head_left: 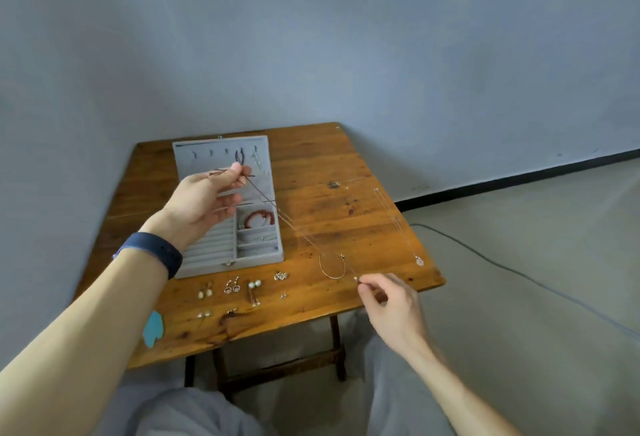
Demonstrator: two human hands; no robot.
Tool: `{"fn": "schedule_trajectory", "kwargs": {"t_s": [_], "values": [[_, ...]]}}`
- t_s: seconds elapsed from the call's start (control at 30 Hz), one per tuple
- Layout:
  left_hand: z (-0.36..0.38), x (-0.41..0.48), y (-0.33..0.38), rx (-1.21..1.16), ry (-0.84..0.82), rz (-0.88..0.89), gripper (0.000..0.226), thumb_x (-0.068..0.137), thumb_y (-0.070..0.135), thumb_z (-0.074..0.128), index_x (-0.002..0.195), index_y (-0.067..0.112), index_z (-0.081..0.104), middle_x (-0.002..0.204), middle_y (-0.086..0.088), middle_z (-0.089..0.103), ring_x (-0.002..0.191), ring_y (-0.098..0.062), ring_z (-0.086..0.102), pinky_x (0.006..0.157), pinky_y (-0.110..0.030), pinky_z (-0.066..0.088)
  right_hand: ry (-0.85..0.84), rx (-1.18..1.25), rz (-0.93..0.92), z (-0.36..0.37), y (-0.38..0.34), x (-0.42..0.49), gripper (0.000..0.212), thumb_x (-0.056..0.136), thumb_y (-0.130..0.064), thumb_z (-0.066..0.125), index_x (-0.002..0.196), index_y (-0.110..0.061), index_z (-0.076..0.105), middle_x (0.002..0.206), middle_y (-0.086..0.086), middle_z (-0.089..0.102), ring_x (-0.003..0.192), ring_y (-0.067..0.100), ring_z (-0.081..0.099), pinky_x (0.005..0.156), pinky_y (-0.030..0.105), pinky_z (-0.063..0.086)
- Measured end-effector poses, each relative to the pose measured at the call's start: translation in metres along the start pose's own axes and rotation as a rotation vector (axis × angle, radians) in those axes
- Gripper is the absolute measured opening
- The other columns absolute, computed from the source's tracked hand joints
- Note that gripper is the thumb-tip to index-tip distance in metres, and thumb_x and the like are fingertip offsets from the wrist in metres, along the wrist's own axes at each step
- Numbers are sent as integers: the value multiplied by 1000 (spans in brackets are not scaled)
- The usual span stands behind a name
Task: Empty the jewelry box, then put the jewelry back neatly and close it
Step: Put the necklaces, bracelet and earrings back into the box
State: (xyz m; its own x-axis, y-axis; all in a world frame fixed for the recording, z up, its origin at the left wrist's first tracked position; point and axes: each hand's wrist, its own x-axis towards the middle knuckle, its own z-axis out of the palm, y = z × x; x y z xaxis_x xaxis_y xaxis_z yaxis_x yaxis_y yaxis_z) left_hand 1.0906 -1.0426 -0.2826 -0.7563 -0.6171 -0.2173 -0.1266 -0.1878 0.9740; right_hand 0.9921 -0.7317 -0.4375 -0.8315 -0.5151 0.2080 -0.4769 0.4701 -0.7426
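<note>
Looking down from the head view, the left hand (211, 200) hangs above the open jewelry box (228, 255), palm turned toward the camera. Its thumb and forefinger pinch one end of a thin chain necklace (304, 237), and the other fingers are loosely spread. The chain runs taut from there toward five o'clock, down to the right hand (391, 300). That hand pinches the other end between thumb and forefinger just past the front edge of the table (311, 165), with its remaining fingers curled under.

The grey box sits at about ten o'clock on the wooden top, its lid laid back flat away from the person. A dark cord piece (240, 157) hangs from one hook in the lid. A red bracelet (258, 219) lies in a compartment on the tray's right side, and the ring rolls on the left look bare.

On the wood, a thin bangle (332, 266) lies at four o'clock, close to the right hand. A second necklace with a round pendant (419, 261) stretches along the three o'clock edge. Pairs of earrings (232, 286) lie in rows at six o'clock, just in front of the box. A teal object (154, 328) sits at eight o'clock by the left forearm, and a blue wristband (156, 250) wraps the left wrist.
</note>
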Motion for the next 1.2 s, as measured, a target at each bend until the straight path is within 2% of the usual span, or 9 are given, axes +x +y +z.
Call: {"fn": "schedule_trajectory", "kwargs": {"t_s": [0.13, 0.3, 0.4, 0.53, 0.67, 0.73, 0.93, 1.07, 1.2], "values": [[-31, 0, 7, -54, 70, 99, 28, 92, 38, 66, 105, 16, 77, 91, 4, 69, 76, -14, 58, 67, -28, 45, -44, -71, -80, 13, -14, 43, 19, 93, -33, 66, 110, -27, 74, 103, -18, 64, 88, -3, 59, 71, 3, 43], [-62, -5, 19, -55, 226, 225, 22, 96, 32, 62, 106, 19, 77, 90, 5, 70, 78, -12, 56, 66, -24, 48, -88, -161, -157, 49, -40, 101, 23, 96, -31, 64, 116, -24, 73, 107, -17, 53, 93, 3, 56, 75, 6, 41], [-80, -5, 24, -24, 327, 265, 18, 94, 35, 65, 104, 26, 79, 96, 11, 75, 85, -11, 60, 74, -28, 49, -116, -154, -212, 72, -60, 136, 22, 96, -26, 64, 116, -23, 73, 109, -13, 59, 93, 5, 60, 78, 11, 45], [-105, -6, 31, -5, 425, 293, 19, 85, 42, 72, 99, 33, 80, 102, 7, 76, 90, -12, 64, 77, -31, 49, -120, -161, -264, 102, -87, 182, 15, 94, -30, 66, 108, -26, 72, 105, -8, 69, 90, 11, 66, 75, 22, 53], [-124, -5, 41, -83, 500, 314, 29, 78, 43, 76, 100, 26, 80, 92, 7, 74, 83, -12, 60, 75, -31, 48, -143, -150, -311, 127, -121, 221, 13, 93, -35, 67, 102, -26, 70, 101, -11, 71, 88, 9, 66, 70, 23, 54], [-132, -3, 48, -113, 537, 318, 28, 80, 41, 75, 102, 24, 80, 94, 5, 73, 81, -12, 59, 76, -31, 47, -142, -147, -325, 139, -139, 235, 15, 93, -38, 67, 103, -27, 70, 102, -12, 72, 89, 10, 67, 68, 26, 56], [-146, 11, 63, -134, 554, 347, 21, 88, 32, 72, 104, 19, 78, 91, 3, 72, 73, -10, 54, 64, -22, 45, -132, -254, -397, 171, -176, 261, 20, 98, -43, 57, 112, -33, 67, 105, -9, 74, 92, 17, 70, 64, 28, 55], [-150, 23, 65, -106, 538, 347, 23, 87, 34, 72, 105, 21, 78, 95, 2, 74, 78, -13, 55, 67, -25, 46, -156, -402, -452, 180, -181, 263, 23, 100, -41, 53, 119, -35, 65, 110, -7, 72, 100, 19, 68, 69, 29, 51], [-144, 35, 63, -25, 533, 359, 19, 88, 35, 73, 103, 25, 79, 95, 7, 77, 79, -8, 60, 70, -27, 47, -199, -508, -510, 185, -177, 261, 24, 99, -35, 49, 112, -29, 68, 108, -3, 72, 103, 23, 64, 74, 32, 52]]}}
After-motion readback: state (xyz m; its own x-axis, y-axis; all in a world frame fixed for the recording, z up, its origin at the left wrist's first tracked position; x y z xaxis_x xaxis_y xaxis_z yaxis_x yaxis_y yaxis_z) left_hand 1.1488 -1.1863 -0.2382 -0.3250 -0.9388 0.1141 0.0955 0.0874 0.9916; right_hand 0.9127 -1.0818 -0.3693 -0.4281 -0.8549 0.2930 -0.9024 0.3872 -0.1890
